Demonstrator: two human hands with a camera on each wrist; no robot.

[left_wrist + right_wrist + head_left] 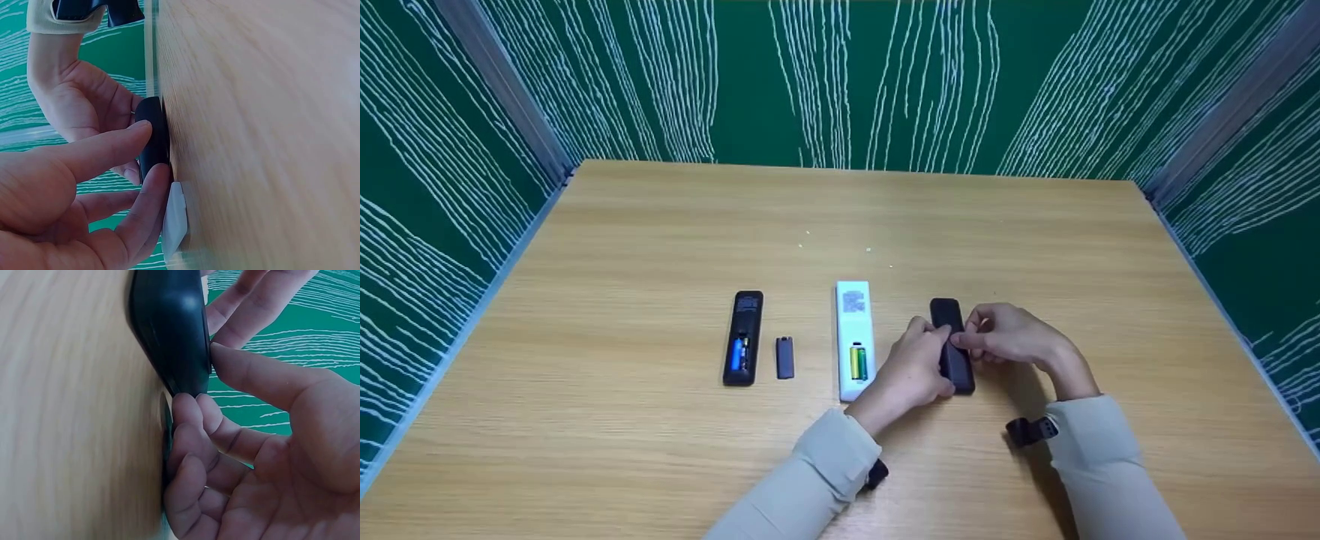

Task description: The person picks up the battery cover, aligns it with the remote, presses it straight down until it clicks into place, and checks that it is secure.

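A black remote control [958,369] lies on the wooden table, with both hands at it. My left hand [913,366] grips it from the left; in the left wrist view the thumb rests on the black remote [156,140] and a fingertip touches its near end. From the other side, my right hand [1011,332] pinches the remote's edge. Its thumb presses the top edge of the remote [171,323] in the right wrist view, and curled fingertips sit at its lower side. Just left of my left hand lies a white remote [851,319], showing green-and-yellow batteries [859,361] in its uncovered compartment.
Farther left, a second black remote [747,322] lies with its compartment uncovered, a blue battery [736,354] and a darker one inside. Its neighbour is a small dark battery cover [784,357]. Several tiny white bits [868,249] dot the table. Green, white-streaked panels [750,82] enclose it.
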